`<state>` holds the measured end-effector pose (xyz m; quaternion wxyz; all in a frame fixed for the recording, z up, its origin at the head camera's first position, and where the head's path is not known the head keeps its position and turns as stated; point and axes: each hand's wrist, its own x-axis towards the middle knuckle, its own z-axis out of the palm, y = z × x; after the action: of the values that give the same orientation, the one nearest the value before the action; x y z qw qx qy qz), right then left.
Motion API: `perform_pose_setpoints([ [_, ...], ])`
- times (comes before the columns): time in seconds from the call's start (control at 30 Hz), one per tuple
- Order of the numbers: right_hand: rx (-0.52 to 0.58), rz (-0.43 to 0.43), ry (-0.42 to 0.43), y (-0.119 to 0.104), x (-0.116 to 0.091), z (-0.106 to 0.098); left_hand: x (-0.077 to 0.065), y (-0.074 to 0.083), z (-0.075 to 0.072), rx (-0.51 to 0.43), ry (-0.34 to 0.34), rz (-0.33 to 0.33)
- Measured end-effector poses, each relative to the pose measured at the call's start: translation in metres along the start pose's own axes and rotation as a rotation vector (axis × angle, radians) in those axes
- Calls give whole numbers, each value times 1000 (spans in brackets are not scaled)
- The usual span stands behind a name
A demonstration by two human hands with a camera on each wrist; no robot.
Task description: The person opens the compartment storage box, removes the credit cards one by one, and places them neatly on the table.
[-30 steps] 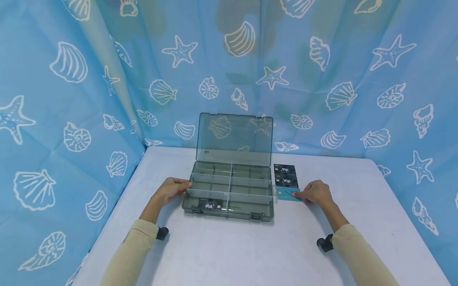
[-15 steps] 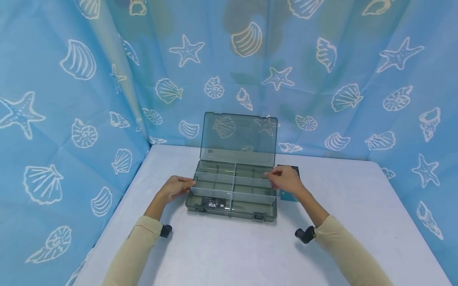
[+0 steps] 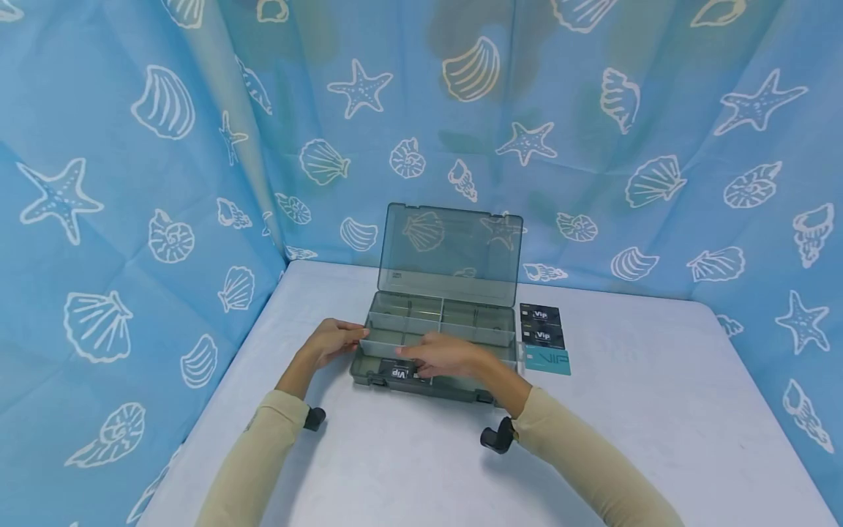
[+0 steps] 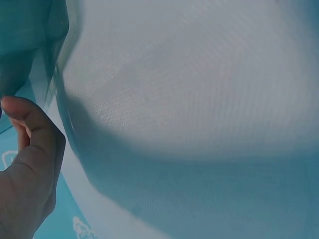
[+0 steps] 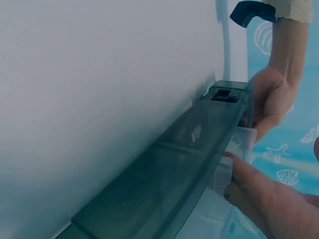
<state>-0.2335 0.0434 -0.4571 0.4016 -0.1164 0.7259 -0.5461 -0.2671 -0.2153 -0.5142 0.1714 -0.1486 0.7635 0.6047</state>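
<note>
A smoky grey, see-through compartment box (image 3: pixel 421 390) stands on the table with its lid (image 3: pixel 451 252) raised. My left hand (image 3: pixel 336 342) holds the box's left side, thumb over the edge; the left wrist view shows its bent fingers at that side. Over the front part of the box is my right hand (image 3: pixel 448 355), index finger stretched out near the clear divider (image 5: pixel 223 172). Just below those fingertips a black "Vip" card (image 3: pixel 397 370) lies upside down in the front left compartment. Nothing shows held in the right hand, whose palm side is hidden in the head view.
Right of the box lie two black Vip cards (image 3: pixel 541 315), one behind the other, with a teal card (image 3: pixel 548 359) in front of them. The white table (image 3: pixel 421 468) meets a blue shell-print curtain (image 3: pixel 421 110) at the back and left.
My right hand has left the teal card and swung left across the box to the front left compartment. The left hand stays at the box's side. The head view has shifted slightly.
</note>
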Motion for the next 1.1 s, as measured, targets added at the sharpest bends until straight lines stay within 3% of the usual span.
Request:
perform_pose_setpoints([
  [0.13,-17,71,-53,-5,9,7,1,0,-1,-5,1,9],
  [0.27,-57,63,-89,-6,16,16,2,-1,0,-2,6,7],
  [0.33,-25,48,-75,-5,18,21,3,-1,0,3,12,1],
  [0.7,317,-15,45,1,23,34,5,-3,1,11,14,8],
  [0.93,704,-33,127,10,16,33,3,-3,1,2,17,-20],
  [1.1,772,-19,184,11,15,38,4,-3,0,-3,8,-14],
])
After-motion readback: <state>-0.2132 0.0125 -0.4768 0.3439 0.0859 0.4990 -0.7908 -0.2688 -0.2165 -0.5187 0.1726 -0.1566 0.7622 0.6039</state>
